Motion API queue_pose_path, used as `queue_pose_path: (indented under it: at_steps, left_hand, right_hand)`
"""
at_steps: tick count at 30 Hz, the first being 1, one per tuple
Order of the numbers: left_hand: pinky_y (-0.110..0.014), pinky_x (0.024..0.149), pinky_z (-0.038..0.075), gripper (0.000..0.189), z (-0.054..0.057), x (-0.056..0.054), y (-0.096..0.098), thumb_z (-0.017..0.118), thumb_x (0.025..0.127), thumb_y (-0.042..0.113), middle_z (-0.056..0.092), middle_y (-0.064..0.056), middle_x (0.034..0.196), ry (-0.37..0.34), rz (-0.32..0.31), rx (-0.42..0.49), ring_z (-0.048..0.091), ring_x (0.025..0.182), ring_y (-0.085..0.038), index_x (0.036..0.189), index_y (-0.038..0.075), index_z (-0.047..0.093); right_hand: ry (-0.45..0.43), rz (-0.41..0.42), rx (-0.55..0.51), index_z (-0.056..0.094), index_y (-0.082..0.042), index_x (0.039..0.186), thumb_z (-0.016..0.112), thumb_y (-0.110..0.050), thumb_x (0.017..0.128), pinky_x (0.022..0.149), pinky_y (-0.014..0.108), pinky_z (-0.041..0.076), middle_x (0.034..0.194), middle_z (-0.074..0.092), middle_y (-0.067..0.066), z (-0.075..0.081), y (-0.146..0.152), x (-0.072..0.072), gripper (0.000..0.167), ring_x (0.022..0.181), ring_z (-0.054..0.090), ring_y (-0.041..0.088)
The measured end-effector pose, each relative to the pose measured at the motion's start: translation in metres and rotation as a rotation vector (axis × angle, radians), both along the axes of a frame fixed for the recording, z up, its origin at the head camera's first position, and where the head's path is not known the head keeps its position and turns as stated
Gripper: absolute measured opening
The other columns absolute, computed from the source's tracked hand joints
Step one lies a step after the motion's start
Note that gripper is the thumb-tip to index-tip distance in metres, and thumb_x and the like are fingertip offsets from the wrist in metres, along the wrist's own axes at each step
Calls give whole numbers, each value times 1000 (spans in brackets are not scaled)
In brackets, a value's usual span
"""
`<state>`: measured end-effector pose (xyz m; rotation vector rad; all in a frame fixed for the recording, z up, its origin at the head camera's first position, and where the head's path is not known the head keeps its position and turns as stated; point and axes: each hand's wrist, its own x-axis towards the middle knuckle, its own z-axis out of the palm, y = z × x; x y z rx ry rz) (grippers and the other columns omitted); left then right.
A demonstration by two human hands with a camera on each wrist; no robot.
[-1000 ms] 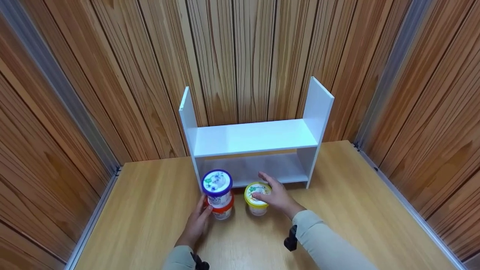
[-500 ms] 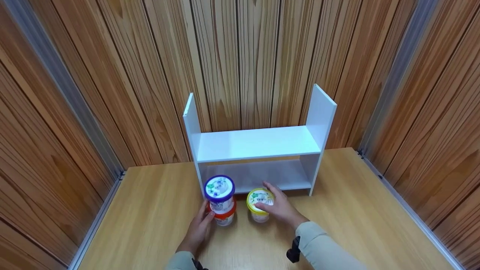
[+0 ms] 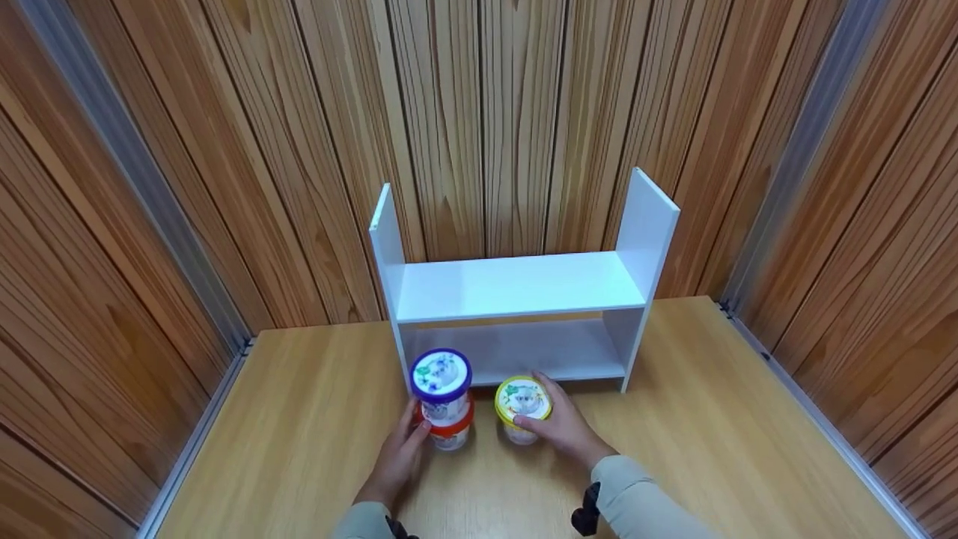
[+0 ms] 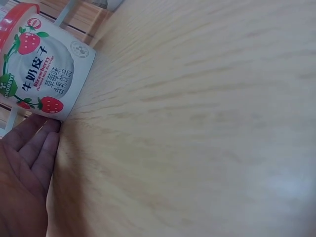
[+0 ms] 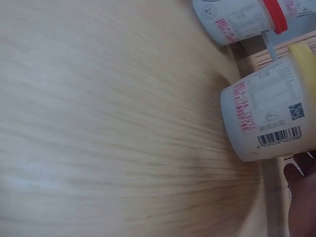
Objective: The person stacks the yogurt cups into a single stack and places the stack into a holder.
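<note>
Two paper tubs stand stacked in the head view: a blue-lidded tub (image 3: 441,374) on top of a red-lidded tub (image 3: 450,437). My left hand (image 3: 397,458) grips the lower one from its left side, thumb at the front and fingers behind. Strawberries and the word "Strawberry" show on this red-lidded tub (image 4: 49,64) in the left wrist view. To the right, a yellow-lidded tub (image 3: 522,398) stands on the table, held by my right hand (image 3: 570,428) with the thumb near its front and fingers at its far right side. Its barcode faces the right wrist camera.
A white two-level shelf (image 3: 516,288) stands just behind the tubs, with tall side panels. The wooden table (image 3: 299,419) reaches back to wood-panelled walls (image 3: 516,127) and is bordered by metal rails (image 3: 831,419) at the sides.
My right hand has closed in on the yellow-lidded tub, the thumb sliding from over its lid to its near rim. The left hand keeps its hold. The head view has shifted slightly.
</note>
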<state>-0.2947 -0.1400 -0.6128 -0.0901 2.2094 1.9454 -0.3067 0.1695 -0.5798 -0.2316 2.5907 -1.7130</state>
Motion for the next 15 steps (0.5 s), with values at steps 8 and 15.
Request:
queue_pose_path:
  at_steps: [8, 15]
  left_hand:
    - [-64, 118, 20, 89, -1, 1, 0, 59, 88, 69, 21, -3, 168, 29, 11, -28, 13, 154, -38, 161, 41, 17]
    - [-61, 118, 23, 89, -1, 0, 0, 57, 90, 68, 21, -6, 168, 46, 11, -32, 14, 154, -38, 162, 36, 17]
  right_hand:
    - [6, -13, -45, 25, -12, 160, 89, -42, 76, 117, 62, 26, 158, 35, 17, -9, -1, 1, 110, 143, 35, 40]
    - [27, -20, -100, 27, -10, 158, 89, -33, 78, 114, 58, 32, 148, 45, 20, -17, -2, 1, 104, 134, 44, 37]
